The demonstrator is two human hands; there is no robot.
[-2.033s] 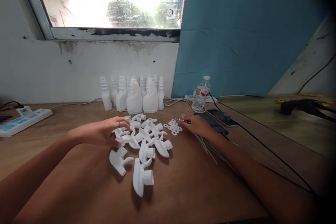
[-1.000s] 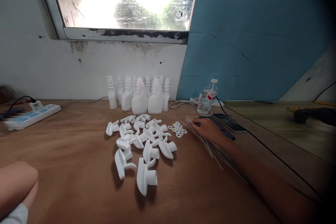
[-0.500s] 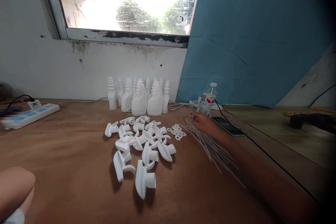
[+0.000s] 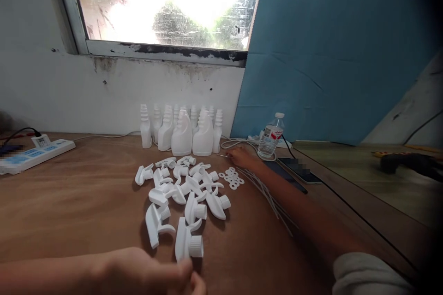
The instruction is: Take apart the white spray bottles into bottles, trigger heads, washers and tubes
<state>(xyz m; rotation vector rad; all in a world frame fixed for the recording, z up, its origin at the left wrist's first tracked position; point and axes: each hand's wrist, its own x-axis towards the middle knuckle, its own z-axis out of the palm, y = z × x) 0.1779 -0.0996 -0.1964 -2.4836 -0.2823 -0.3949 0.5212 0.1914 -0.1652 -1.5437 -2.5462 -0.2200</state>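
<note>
At the bottom of the head view my left hand (image 4: 162, 273) reaches in from the left. Its thumb and finger close at the lower end of the nearest white trigger sprayer head (image 4: 188, 242), which lies on the table and is partly covered by the fingertips. Farther back, my right hand (image 4: 238, 156) is pinched closed, with a thin whitish tube (image 4: 223, 155) poking out leftward. Under my right forearm lies a bundle of thin plastic tubes (image 4: 272, 198). Small white ring washers (image 4: 231, 178) sit in a pile between the tubes and several more sprayer heads (image 4: 162, 193).
Several white spray bottles (image 4: 182, 133) stand against the wall. To their right are a clear water bottle (image 4: 272, 136), white cables and a phone (image 4: 299, 169) with a black cord. A power strip (image 4: 38, 154) lies at the far left of the wooden table (image 4: 86, 189).
My left hand has come in from the bottom left to the nearest sprayer head. My right hand has moved left, away from the tube bundle, with a thin tube showing at its fingertips.
</note>
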